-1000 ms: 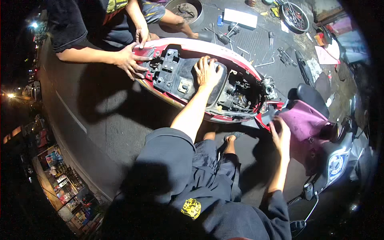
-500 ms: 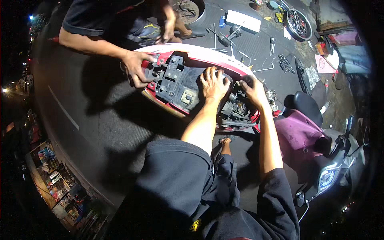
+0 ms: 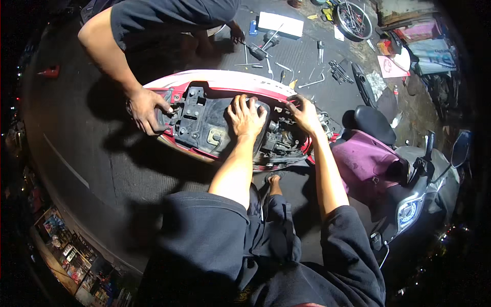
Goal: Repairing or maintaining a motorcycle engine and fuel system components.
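A red and white scooter body [image 3: 220, 80] lies on the dark ground with its black inner tray [image 3: 202, 120] and engine parts [image 3: 284, 140] exposed. My left hand [image 3: 247, 116] rests flat on the black tray, fingers spread over its edge. My right hand [image 3: 304, 113] grips the red rim beside the engine parts. Another person's hand [image 3: 146, 110] holds the scooter's rear end at the left; that person crouches at the top of the view.
Wrenches and other tools [image 3: 317, 77] lie scattered on the ground behind the scooter, near a white box [image 3: 280, 24] and a wheel [image 3: 353, 18]. A purple scooter [image 3: 373, 163] with a black seat stands at the right. My bare foot [image 3: 273, 180] shows below the body.
My right hand moved from the purple scooter at the right up onto the red rim. My left hand stayed on the black tray. The view shifted closer.
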### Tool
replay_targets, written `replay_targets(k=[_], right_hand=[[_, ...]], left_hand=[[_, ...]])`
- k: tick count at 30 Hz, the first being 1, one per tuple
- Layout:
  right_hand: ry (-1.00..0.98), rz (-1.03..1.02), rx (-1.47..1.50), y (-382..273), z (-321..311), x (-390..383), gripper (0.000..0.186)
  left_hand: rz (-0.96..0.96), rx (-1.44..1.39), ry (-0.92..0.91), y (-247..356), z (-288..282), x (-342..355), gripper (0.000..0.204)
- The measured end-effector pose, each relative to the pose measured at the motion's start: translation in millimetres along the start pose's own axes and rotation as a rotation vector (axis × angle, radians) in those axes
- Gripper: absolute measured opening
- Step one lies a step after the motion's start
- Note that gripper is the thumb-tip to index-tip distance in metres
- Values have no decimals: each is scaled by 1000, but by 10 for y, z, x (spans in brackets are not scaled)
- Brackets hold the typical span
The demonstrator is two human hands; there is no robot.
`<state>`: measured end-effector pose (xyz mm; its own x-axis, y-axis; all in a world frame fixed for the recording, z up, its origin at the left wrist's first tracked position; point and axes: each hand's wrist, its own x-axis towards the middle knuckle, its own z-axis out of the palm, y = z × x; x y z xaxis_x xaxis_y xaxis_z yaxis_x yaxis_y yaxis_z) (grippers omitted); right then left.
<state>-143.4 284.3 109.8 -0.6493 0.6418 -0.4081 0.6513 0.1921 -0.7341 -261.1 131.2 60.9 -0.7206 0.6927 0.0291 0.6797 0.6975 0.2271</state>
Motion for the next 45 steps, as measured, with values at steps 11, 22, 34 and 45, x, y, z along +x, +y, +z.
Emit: replay_targets(k=[11, 22, 34, 45], right_hand=[[3, -43, 47, -15, 103, 103, 29], [251, -155, -675, -335, 67, 710, 61], [5, -4, -567, -622, -431, 1557, 93], [195, -314, 60, -923, -334, 280, 60]], left_hand=[[-5, 4, -10, -13, 36, -15, 38], [11, 23, -109, 27, -36, -14, 46], [24, 30, -117, 46, -10, -43, 57], [94, 38, 143, -135, 129, -60, 46]])
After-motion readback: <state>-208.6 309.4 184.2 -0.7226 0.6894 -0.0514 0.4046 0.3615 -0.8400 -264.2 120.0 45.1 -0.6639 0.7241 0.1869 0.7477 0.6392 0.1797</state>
